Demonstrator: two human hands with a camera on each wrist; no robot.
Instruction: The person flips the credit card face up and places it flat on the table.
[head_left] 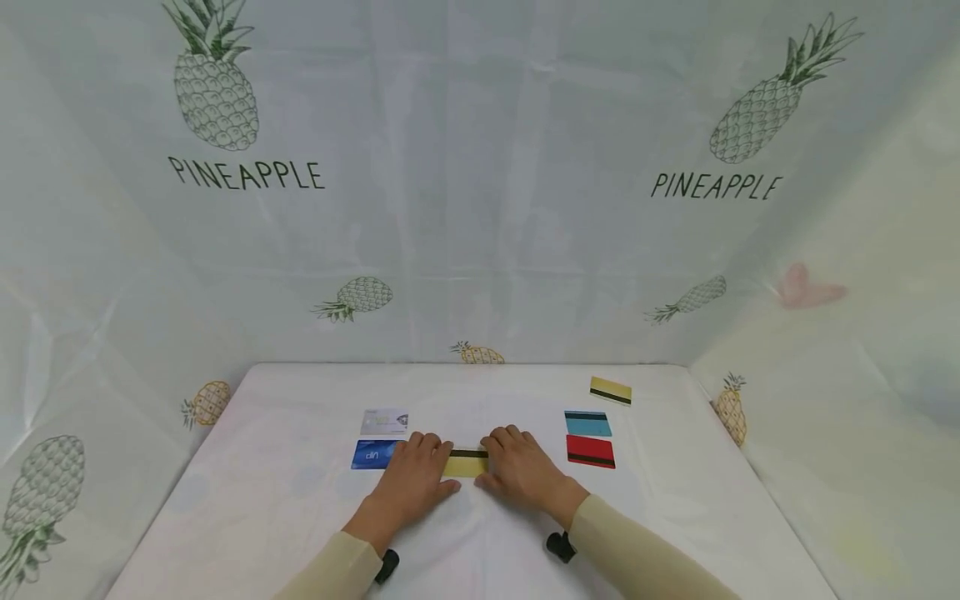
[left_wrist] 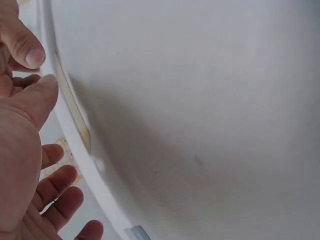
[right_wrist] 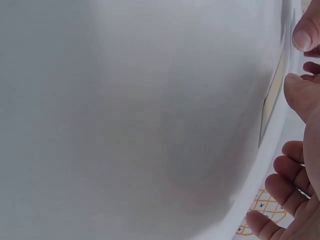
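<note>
A gold card with a dark stripe [head_left: 467, 465] lies on the white-covered table between both hands, its stripe along the far edge. My left hand [head_left: 420, 477] is at its left end, with fingertips near the far edge and thumb toward the near edge. At the right end, my right hand [head_left: 519, 467] mirrors this, thumb spread from the fingers. In the left wrist view the gold card [left_wrist: 74, 102] shows as a thin strip beside the left thumb. A blue card [head_left: 373, 454] lies partly behind the left hand.
A silver-white card [head_left: 385, 422] lies beyond the blue one. On the right are a red card [head_left: 590, 451], a light blue card [head_left: 588, 423] and another gold card [head_left: 611, 391] farther back. Pineapple-print sheeting [head_left: 480, 217] surrounds the table [head_left: 247, 500].
</note>
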